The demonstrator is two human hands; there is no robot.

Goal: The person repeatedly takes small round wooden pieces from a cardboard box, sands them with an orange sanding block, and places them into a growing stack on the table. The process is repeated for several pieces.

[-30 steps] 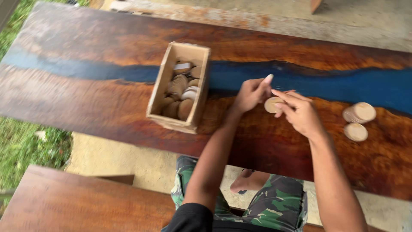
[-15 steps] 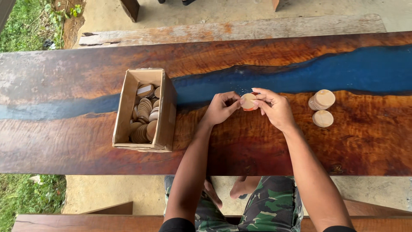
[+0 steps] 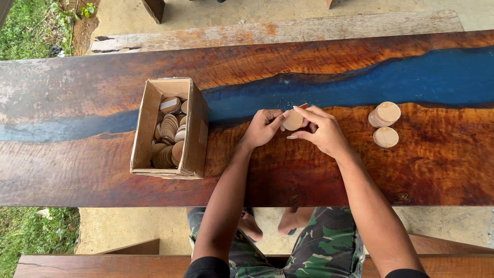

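On the glossy wooden surface (image 3: 103, 170) with its blue resin streak, both hands pinch one round wooden disc (image 3: 293, 121) between them; left hand (image 3: 262, 128) and right hand (image 3: 321, 131) closed on its edges; cardboard box (image 3: 198, 136) lies left, stacked discs (image 3: 385, 114) right.

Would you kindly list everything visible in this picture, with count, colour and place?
Table: one, reddish-brown wood with a blue band along it, across the view.
Cardboard box: one, tan, open, on the table's left part.
Discs in the box: many, light brown, too packed to count.
Held disc: one, pale tan, between both hands.
Stack of discs: one, pale tan, right of the hands.
Lower pile: pale tan, just below that stack; number unclear.
Bench: brown wood, bottom edge.
Grass: green, left side.
Left hand: fingertips on the held disc.
Right hand: fingertips on the held disc.
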